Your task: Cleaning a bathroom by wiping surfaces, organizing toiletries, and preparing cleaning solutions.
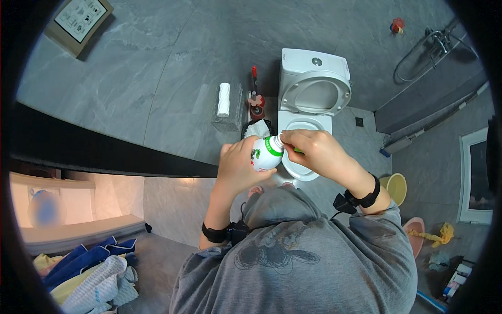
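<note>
A white plastic bottle with a green band below its neck is gripped in my left hand, tilted with its neck toward the right. My right hand has its fingertips closed at the bottle's mouth; a bit of green shows under those fingers, and whether it is a cap is partly hidden. Beneath both hands stands a white toilet, its lid and seat raised against the tank. My right forearm covers part of the bowl.
Left of the toilet are a lined waste bin, a red-handled brush and a paper roll on a wall holder. A yellow bucket and pink basin sit to the right. Towels hang at lower left; a shower fixture is upper right.
</note>
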The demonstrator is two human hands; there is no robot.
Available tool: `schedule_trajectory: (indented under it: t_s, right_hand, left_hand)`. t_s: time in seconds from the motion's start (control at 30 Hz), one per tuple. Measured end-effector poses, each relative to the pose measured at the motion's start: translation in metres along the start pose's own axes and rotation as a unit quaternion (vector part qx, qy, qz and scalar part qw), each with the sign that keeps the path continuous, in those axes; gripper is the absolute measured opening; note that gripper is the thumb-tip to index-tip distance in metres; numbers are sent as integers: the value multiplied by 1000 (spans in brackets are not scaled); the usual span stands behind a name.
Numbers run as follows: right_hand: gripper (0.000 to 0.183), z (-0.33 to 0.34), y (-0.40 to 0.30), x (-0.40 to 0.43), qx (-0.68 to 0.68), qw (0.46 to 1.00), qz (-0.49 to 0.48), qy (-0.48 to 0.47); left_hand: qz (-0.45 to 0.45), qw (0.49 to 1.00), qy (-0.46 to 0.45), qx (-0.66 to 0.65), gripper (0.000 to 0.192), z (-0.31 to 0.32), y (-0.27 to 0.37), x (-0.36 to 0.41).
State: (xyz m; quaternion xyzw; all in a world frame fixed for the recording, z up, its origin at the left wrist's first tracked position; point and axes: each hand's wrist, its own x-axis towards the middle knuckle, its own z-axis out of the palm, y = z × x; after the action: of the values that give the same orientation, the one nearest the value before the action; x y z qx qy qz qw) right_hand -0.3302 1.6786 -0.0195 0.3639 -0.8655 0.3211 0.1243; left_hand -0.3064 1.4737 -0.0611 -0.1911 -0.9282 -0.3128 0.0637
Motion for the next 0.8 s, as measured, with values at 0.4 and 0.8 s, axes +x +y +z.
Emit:
schedule_trajectory:
  t_s: [0.4, 0.8]
  right_hand:
    - [14, 21, 2, -2, -105, 994, 17, -38]
    - [8, 1, 29, 28, 343, 895, 270, 92]
  left_hand:
    - [-5, 1000, -5, 3, 66, 3, -10, -1]
    - [-51, 994, 25, -91, 70, 7, -46, -18]
